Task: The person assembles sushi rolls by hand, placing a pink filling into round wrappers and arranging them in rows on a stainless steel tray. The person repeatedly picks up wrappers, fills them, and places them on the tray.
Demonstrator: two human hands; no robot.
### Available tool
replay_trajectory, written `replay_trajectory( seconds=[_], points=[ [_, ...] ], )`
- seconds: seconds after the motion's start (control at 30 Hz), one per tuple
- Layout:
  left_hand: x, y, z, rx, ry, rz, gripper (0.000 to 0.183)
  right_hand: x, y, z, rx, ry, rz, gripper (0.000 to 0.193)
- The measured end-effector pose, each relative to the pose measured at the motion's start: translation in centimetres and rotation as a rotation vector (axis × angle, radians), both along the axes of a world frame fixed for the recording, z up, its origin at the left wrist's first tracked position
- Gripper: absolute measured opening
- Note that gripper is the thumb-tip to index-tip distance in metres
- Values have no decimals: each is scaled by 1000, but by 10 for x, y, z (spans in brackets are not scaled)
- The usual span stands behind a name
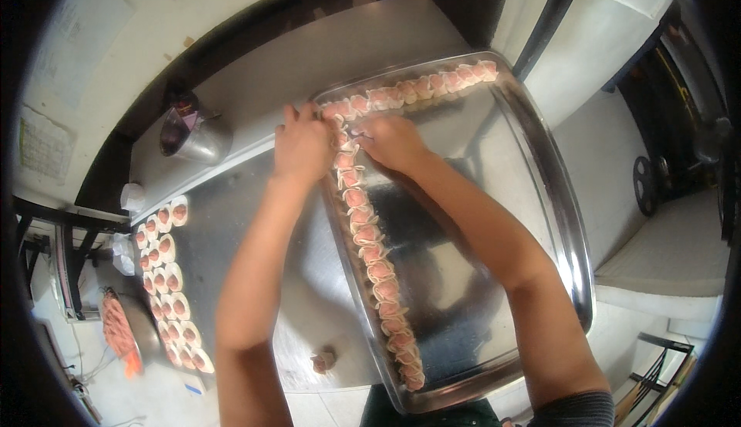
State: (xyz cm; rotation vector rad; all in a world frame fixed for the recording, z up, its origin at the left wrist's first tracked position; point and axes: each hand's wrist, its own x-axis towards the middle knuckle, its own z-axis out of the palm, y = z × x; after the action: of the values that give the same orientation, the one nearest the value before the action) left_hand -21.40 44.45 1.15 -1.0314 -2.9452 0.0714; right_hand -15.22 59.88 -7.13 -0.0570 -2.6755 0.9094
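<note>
A large shiny metal tray (571, 218) holds open-topped dumplings with pink filling and pale wrappers. One row of dumplings (428, 87) runs along its far edge, another (374, 253) along its left edge. At the far left corner, where the rows meet, my left hand (302, 147) rests over the rim against the dumplings, its fingers bent and partly apart. My right hand (391, 143) reaches in from the tray side, fingers curled and pinched at a dumpling of the left row. Its fingertips are partly hidden, and the dumpling between the hands is mostly covered.
Left on the metal table, flat wrappers topped with filling (166, 272) lie in rows. Beside them stands a bowl of pink filling (120, 327). A metal pot (191, 137) stands farther back. A small brown lump (323, 360) sits near the table's front edge.
</note>
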Motion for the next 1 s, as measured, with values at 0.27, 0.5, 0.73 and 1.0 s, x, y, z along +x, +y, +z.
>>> replay_trajectory(
  seconds=[0.27, 0.5, 0.73, 1.0],
  points=[
    [-3, -3, -4, 36, -22, -40, 26, 6, -4, -5, 27, 45, 66, 21],
    [6, -7, 8, 123, 25, -47, 24, -2, 1, 3, -21, 51, 90, 22],
    [9, -16, 3, 81, -84, -98, 19, 20, 12, 14, 61, -159, 126, 24],
    [10, -12, -8, 108, 20, -144, 22, 15, -5, 5, 44, -31, 127, 21]
  ],
)
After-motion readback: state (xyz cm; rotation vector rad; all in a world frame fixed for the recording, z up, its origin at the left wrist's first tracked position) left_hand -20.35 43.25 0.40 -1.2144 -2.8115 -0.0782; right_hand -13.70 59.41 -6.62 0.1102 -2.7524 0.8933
